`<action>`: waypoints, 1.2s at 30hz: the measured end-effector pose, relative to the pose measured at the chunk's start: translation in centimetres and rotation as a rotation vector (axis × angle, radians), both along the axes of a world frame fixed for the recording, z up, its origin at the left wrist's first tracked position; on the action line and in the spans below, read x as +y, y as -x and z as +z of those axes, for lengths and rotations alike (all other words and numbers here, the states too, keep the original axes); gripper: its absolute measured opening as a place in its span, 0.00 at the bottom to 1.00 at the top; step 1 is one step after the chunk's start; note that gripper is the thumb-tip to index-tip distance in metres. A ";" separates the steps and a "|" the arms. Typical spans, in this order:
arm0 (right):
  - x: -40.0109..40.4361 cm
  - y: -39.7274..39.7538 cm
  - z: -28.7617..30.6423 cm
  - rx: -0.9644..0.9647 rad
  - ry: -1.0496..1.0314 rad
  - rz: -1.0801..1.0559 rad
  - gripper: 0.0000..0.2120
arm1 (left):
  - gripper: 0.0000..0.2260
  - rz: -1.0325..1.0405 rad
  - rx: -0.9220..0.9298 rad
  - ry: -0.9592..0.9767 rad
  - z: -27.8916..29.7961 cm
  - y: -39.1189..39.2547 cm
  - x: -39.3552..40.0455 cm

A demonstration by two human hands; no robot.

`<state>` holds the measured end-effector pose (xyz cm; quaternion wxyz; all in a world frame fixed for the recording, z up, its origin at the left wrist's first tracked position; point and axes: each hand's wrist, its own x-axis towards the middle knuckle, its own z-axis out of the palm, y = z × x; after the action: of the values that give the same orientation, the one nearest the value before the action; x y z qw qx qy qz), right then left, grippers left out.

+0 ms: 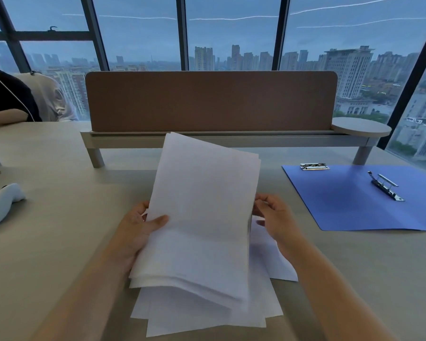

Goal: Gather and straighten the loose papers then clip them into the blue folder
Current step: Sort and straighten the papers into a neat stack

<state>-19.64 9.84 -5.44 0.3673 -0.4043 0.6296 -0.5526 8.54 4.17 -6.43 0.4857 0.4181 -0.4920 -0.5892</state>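
Both hands pinch my stack of papers [202,217] by its side edges: left hand [135,232] with thumb over the front sheet, right hand [272,215] by its fingertips. I see thin, plain white sheets, fanned and uneven, tilted above the pale matte desk [59,242]. Right of them lies the open blue folder [354,203], smooth, with shiny metal clips.

No legible text, label, brand or number is showing anywhere. The papers [202,217] between the left hand [138,230] and right hand [273,217] are reading blank.
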 end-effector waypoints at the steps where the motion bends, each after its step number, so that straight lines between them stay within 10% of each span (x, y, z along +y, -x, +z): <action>1: -0.2 0.2 -0.3 0.117 -0.036 -0.014 0.11 | 0.21 0.018 0.040 -0.019 -0.1 -0.2 -0.3; 4: -0.2 0.8 -1.1 0.299 -0.140 -0.052 0.12 | 0.19 0.005 0.153 -0.112 0.2 -0.2 -0.1; 7: 0.0 0.8 -0.7 0.043 -0.163 -0.050 0.19 | 0.31 -0.020 0.447 -0.267 -0.1 0.1 -0.1; 10: 0.4 0.6 -0.2 -0.209 -0.190 -0.007 0.22 | 0.04 0.042 0.548 -0.353 -0.2 0.1 0.1; 16: 0.5 0.1 -0.7 -0.253 -0.232 0.059 0.31 | 0.12 0.040 0.396 -0.352 0.0 0.8 0.3; 24: 0.9 -1.4 -0.8 0.235 -0.304 0.188 0.06 | 0.08 0.056 0.250 -0.361 -0.2 0.0 0.1; 36: 1.0 -1.0 0.2 -0.353 -0.116 0.176 0.13 | 0.12 0.206 0.076 -0.112 0.2 1.4 0.7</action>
<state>-18.62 10.79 -5.28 0.5415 -0.3325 0.5486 -0.5434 7.19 4.84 -6.18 0.5381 0.4703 -0.3940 -0.5780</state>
